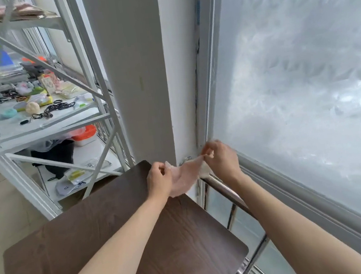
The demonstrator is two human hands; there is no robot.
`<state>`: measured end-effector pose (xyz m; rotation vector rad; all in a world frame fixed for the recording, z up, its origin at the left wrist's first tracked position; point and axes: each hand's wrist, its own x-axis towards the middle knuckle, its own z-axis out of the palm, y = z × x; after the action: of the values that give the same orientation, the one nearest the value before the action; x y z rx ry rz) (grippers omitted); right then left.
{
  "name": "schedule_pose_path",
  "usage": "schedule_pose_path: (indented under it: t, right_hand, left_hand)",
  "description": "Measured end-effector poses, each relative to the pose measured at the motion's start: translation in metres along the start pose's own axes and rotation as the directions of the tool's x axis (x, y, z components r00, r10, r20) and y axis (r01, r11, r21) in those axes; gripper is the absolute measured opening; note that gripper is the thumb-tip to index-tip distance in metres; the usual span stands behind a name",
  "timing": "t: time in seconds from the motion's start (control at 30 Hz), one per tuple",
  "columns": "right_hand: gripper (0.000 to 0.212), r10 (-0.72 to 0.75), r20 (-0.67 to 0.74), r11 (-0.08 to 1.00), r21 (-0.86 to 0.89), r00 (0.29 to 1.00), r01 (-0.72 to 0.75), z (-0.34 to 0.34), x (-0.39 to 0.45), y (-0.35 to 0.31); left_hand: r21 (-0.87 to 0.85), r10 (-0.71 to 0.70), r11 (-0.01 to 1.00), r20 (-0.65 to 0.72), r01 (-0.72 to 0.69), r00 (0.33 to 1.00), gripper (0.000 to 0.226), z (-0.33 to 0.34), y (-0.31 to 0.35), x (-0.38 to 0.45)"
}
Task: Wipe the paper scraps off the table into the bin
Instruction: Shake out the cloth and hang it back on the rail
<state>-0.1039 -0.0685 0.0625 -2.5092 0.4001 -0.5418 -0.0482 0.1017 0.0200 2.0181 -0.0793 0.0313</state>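
A pale pink cloth (185, 176) hangs stretched between my two hands over the far right corner of the dark wood table (109, 234). My left hand (158, 177) pinches its left edge. My right hand (219, 158) pinches its right corner, close to the metal rail (226, 191) under the window. I see no paper scraps on the visible tabletop, and no bin is in view.
A white metal shelf rack (48, 121) stands at the left, loaded with hair ties, packets and small items. A white pillar (135, 74) rises behind the table. A frosted window (304, 76) fills the right side, with the railing below it.
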Motion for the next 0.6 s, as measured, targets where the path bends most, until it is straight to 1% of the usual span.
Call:
schedule_pose_path:
  t: [0.1, 0.13, 0.17, 0.2, 0.23, 0.27, 0.3, 0.37, 0.43, 0.5, 0.53, 0.57, 0.6]
  right_hand:
    - [0.012, -0.021, -0.123, 0.984, 0.175, 0.992, 0.042, -0.006, 0.005, 0.015]
    - [0.012, -0.026, -0.155, 0.980, 0.192, 0.988, 0.055, -0.005, 0.003, 0.021]
    - [0.011, -0.030, -0.168, 0.982, 0.178, 0.985, 0.060, -0.002, 0.001, 0.030]
    - [0.012, -0.029, -0.152, 0.989, 0.142, 0.988, 0.050, 0.001, -0.004, 0.039]
    - [0.012, -0.020, -0.106, 0.995, 0.092, 0.994, 0.029, 0.008, -0.009, 0.050]
    - [0.012, -0.003, -0.040, 1.000, 0.030, 0.999, 0.005, 0.014, -0.015, 0.060]
    - [0.011, 0.022, 0.035, 0.999, -0.036, 0.999, -0.021, 0.020, -0.022, 0.070]
    - [0.009, 0.102, 0.177, 0.984, -0.163, 0.979, -0.072, 0.031, -0.035, 0.085]
    - [0.010, 0.183, 0.255, 0.954, -0.281, 0.950, -0.108, 0.037, -0.044, 0.092]
    - [0.017, 0.214, 0.243, 0.895, -0.437, 0.946, -0.090, 0.039, -0.046, 0.090]
    - [0.021, 0.189, 0.207, 0.867, -0.494, 0.960, -0.064, 0.039, -0.046, 0.087]
    - [0.023, 0.137, 0.172, 0.859, -0.511, 0.975, -0.031, 0.041, -0.044, 0.085]
    - [0.025, 0.074, 0.150, 0.874, -0.487, 0.986, 0.008, 0.043, -0.043, 0.083]
  left_hand:
    - [-0.146, -0.071, 0.986, 0.047, 0.077, 0.996, 0.006, 0.017, 0.013, 0.007]
    - [-0.190, -0.067, 0.979, 0.063, 0.078, 0.996, 0.010, 0.021, 0.013, 0.009]
    - [-0.210, -0.049, 0.975, 0.093, 0.068, 0.994, 0.021, 0.024, 0.013, 0.011]
    - [-0.215, -0.032, 0.975, 0.144, 0.063, 0.989, 0.036, 0.027, 0.011, 0.011]
    - [-0.201, -0.019, 0.978, 0.221, 0.065, 0.975, 0.050, 0.030, 0.010, 0.010]
    - [-0.168, -0.011, 0.984, 0.305, 0.065, 0.952, 0.059, 0.035, 0.005, 0.009]
    - [-0.114, -0.019, 0.991, 0.380, 0.067, 0.925, 0.061, 0.040, 0.000, 0.008]
    - [0.006, -0.077, 0.996, 0.463, 0.084, 0.883, 0.048, 0.049, -0.007, 0.003]
    - [0.116, -0.115, 0.991, 0.521, 0.064, 0.846, 0.037, 0.059, -0.005, -0.001]
    - [0.261, -0.135, 0.965, 0.557, -0.018, 0.820, 0.035, 0.066, 0.001, -0.005]
    - [0.335, -0.153, 0.941, 0.557, -0.052, 0.816, 0.036, 0.071, 0.000, -0.004]
    - [0.392, -0.167, 0.917, 0.554, -0.079, 0.816, 0.038, 0.075, -0.004, -0.001]
    - [0.455, -0.188, 0.885, 0.549, -0.102, 0.814, 0.041, 0.079, -0.009, 0.002]
